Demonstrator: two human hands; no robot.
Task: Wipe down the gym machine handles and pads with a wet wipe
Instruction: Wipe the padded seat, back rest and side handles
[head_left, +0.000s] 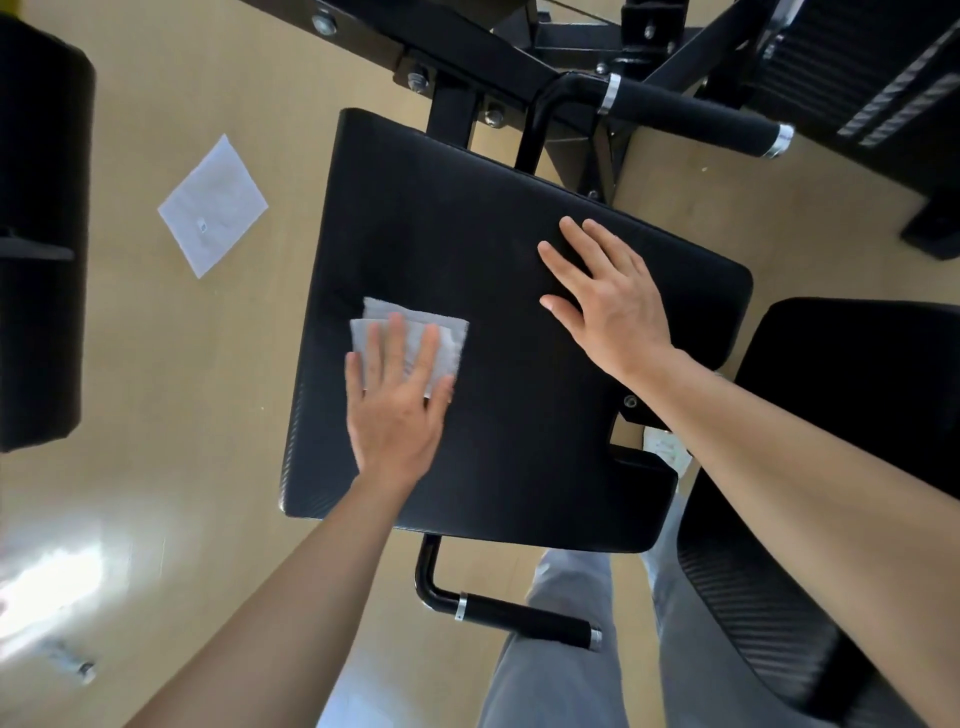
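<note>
Tan gym floor below; on the black pad, the left hand presses a limp, thin wet wipe with straight, spread fingers, while the right hand rests flat, fingers apart.

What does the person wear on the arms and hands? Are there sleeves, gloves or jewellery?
The left hand and the right hand are both bare: no gloves, rings, watch or sleeves show anywhere along the arms. Lower in the view the person wears grey trousers.
</note>
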